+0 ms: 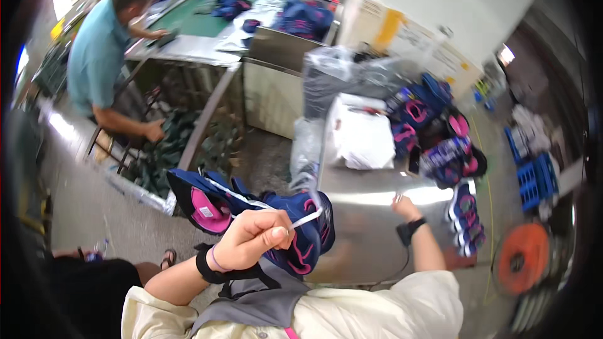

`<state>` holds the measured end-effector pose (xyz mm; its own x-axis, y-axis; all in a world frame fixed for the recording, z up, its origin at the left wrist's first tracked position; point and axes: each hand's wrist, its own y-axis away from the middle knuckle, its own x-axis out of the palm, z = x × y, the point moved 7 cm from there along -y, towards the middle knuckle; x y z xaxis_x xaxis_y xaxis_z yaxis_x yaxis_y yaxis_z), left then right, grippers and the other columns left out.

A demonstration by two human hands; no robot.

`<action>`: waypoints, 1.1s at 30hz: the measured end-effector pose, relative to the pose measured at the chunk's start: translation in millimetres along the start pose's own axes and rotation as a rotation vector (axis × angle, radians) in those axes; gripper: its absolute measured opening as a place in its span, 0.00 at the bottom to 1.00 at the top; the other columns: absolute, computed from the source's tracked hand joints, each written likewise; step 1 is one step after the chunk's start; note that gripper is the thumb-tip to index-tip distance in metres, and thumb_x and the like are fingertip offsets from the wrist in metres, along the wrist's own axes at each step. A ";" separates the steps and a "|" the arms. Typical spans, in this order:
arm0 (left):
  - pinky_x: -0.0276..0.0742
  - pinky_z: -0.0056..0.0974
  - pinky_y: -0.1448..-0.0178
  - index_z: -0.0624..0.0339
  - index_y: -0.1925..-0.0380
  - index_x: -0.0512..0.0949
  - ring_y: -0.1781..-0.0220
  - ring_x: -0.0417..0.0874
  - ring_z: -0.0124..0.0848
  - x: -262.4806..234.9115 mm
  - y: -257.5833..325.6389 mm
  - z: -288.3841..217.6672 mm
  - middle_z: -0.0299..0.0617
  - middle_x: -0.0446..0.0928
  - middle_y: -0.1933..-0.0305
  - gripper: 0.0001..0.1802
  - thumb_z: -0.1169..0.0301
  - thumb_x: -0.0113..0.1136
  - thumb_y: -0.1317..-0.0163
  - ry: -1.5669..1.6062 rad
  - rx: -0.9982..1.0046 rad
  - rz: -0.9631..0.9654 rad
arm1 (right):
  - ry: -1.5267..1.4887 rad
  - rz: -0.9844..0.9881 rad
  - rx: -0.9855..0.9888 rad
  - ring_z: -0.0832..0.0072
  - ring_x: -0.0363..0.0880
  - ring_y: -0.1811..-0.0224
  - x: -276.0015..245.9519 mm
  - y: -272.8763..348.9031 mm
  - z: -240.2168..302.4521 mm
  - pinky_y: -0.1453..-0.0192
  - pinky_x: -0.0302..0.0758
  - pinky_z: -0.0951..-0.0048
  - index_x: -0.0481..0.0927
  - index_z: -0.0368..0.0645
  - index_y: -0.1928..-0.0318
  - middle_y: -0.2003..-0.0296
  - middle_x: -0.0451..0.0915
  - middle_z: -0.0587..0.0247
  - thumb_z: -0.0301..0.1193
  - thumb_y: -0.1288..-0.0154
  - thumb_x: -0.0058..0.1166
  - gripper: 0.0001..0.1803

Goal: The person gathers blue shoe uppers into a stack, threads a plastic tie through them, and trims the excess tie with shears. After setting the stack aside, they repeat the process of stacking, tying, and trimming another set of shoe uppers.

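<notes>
My left hand (256, 238) is closed, with a white cord (306, 218) pinched between thumb and fingers. That cord runs along a bundle of navy and pink shoe uppers (295, 204), which hangs just beyond the hand at the table's left edge. One upper with a pink lining (209, 212) sticks out to the left. Over the metal table (370, 207), my right hand (407, 208) is held apart from the bundle, its fingers curled together. Whatever may be in those fingers is too small to make out.
A stack of white sheets (363, 132) lies on the table beside a pile of navy and pink uppers (433, 125). More uppers (466, 220) line its right edge. An orange round fan (521, 258) stands at right. A co-worker (103, 56) stands at a bench, far left.
</notes>
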<state>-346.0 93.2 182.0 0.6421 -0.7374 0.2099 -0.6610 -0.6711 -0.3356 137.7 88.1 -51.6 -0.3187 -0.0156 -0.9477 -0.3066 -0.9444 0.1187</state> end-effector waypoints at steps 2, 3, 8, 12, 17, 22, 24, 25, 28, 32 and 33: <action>0.65 0.32 0.66 0.64 0.81 0.68 0.73 0.70 0.29 -31.2 41.8 -1.9 0.41 0.70 0.77 0.19 0.63 0.45 0.34 -0.082 -0.023 -0.243 | -0.134 0.214 0.205 0.61 0.79 0.70 88.9 -0.3 32.7 0.62 0.72 0.63 0.79 0.36 0.75 0.78 0.79 0.49 0.37 0.47 0.47 0.15; 0.65 0.32 0.65 0.64 0.81 0.68 0.72 0.70 0.29 -39.5 59.8 -0.6 0.41 0.70 0.77 0.19 0.63 0.45 0.34 -0.092 -0.062 -0.351 | -0.241 0.183 0.178 0.60 0.79 0.70 116.0 3.9 40.7 0.63 0.72 0.64 0.78 0.35 0.73 0.79 0.78 0.51 0.36 0.48 0.48 0.14; 0.62 0.29 0.65 0.63 0.79 0.69 0.71 0.69 0.27 -59.7 166.3 17.3 0.40 0.70 0.74 0.16 0.65 0.46 0.35 0.098 0.061 -0.772 | -0.003 -0.007 0.087 0.57 0.79 0.72 174.4 7.2 73.5 0.64 0.74 0.61 0.73 0.38 0.67 0.77 0.77 0.51 0.25 0.52 0.50 0.09; 0.62 0.27 0.64 0.62 0.79 0.69 0.71 0.67 0.23 -38.5 219.3 16.0 0.36 0.70 0.75 0.17 0.65 0.43 0.33 0.119 0.128 -0.985 | -0.140 -0.058 -0.010 0.59 0.78 0.76 188.9 -23.4 26.9 0.73 0.74 0.63 0.68 0.36 0.63 0.72 0.76 0.49 0.22 0.56 0.54 0.16; 0.62 0.27 0.64 0.62 0.78 0.71 0.72 0.66 0.22 -24.2 282.2 36.5 0.36 0.71 0.75 0.16 0.65 0.43 0.33 0.180 0.140 -1.126 | -0.340 -0.103 0.146 0.59 0.78 0.68 170.2 -58.8 -29.1 0.68 0.77 0.63 0.63 0.32 0.48 0.64 0.75 0.44 0.21 0.58 0.59 0.33; 0.62 0.27 0.66 0.61 0.78 0.71 0.72 0.68 0.22 5.3 345.8 67.1 0.36 0.71 0.75 0.15 0.66 0.44 0.34 0.280 0.100 -1.308 | 0.015 0.038 0.085 0.49 0.53 0.36 133.5 30.2 98.8 0.35 0.55 0.58 0.59 0.36 0.41 0.40 0.56 0.37 0.33 0.60 0.63 0.43; 0.64 0.29 0.65 0.63 0.79 0.69 0.72 0.68 0.26 11.4 350.2 63.5 0.39 0.69 0.77 0.13 0.70 0.46 0.36 0.267 0.090 -1.335 | 0.145 0.044 0.066 0.47 0.51 0.37 125.2 50.9 113.7 0.35 0.53 0.53 0.63 0.37 0.45 0.42 0.56 0.37 0.36 0.64 0.62 0.41; 0.64 0.29 0.66 0.63 0.80 0.69 0.74 0.68 0.26 14.9 360.7 62.5 0.38 0.68 0.78 0.11 0.72 0.47 0.39 0.227 0.157 -1.324 | 0.131 0.069 0.028 0.47 0.54 0.39 119.4 58.9 133.2 0.37 0.55 0.51 0.68 0.37 0.50 0.45 0.60 0.37 0.37 0.68 0.61 0.38; 0.63 0.29 0.69 0.61 0.82 0.67 0.76 0.67 0.26 31.9 403.9 63.4 0.37 0.67 0.80 0.12 0.73 0.46 0.38 0.150 0.151 -1.454 | 0.291 0.133 0.012 0.45 0.51 0.37 154.2 61.1 159.3 0.36 0.54 0.50 0.67 0.40 0.47 0.41 0.57 0.40 0.43 0.57 0.55 0.35; 0.62 0.31 0.70 0.60 0.81 0.65 0.77 0.65 0.26 29.6 427.9 65.5 0.37 0.64 0.81 0.13 0.71 0.46 0.37 0.259 0.218 -1.479 | 0.143 0.311 -0.068 0.43 0.43 0.33 170.8 65.2 182.4 0.31 0.44 0.51 0.59 0.42 0.39 0.38 0.50 0.37 0.51 0.49 0.51 0.40; 0.62 0.31 0.70 0.60 0.81 0.65 0.77 0.65 0.26 19.2 431.8 61.2 0.37 0.64 0.81 0.13 0.71 0.46 0.37 0.252 0.250 -1.506 | 0.176 0.389 -0.062 0.44 0.41 0.32 171.1 69.7 182.7 0.30 0.38 0.51 0.55 0.42 0.37 0.37 0.48 0.34 0.56 0.52 0.53 0.47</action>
<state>-595.3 -206.0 -15.1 0.5351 0.5754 0.6186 0.6113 -0.7691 0.1866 -102.1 79.6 -151.4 -0.2400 -0.4256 -0.8725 -0.1374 -0.8748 0.4645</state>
